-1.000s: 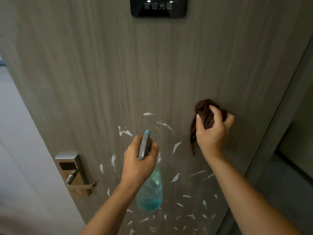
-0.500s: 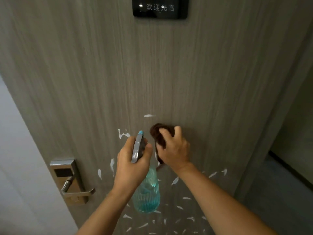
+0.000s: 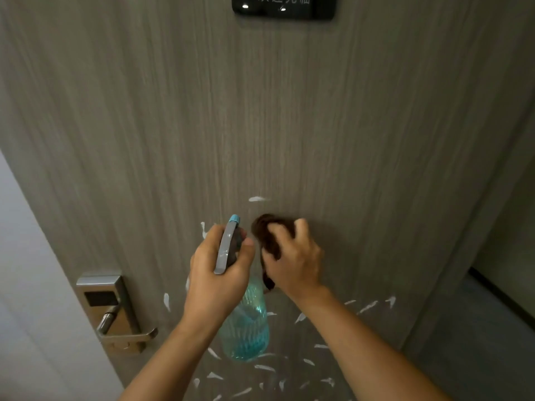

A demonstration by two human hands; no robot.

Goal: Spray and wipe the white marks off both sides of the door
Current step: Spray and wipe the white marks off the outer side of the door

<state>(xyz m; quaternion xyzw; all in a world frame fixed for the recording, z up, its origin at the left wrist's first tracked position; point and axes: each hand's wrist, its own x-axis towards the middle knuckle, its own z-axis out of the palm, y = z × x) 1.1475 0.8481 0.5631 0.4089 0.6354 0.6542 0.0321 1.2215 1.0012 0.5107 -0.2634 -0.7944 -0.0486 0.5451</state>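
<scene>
- The left hand (image 3: 215, 273) is wrapped around the neck of a spray bottle (image 3: 246, 328), whose grey trigger head with a blue tip points at the door (image 3: 144, 140).
- The bottle hangs below the fist, clear with blue liquid inside.
- The right hand (image 3: 292, 261) clutches a bunched dark brown cloth (image 3: 267, 230) and presses it against the door, just beside the bottle's nozzle.
- White marks (image 3: 256, 199) sit on the wood: one streak above the cloth, many scattered lower down around both forearms.
- A metal lock with a lever handle (image 3: 113, 311) sits at the door's left edge.
- A black sign (image 3: 285, 7) is mounted at the top.
</scene>
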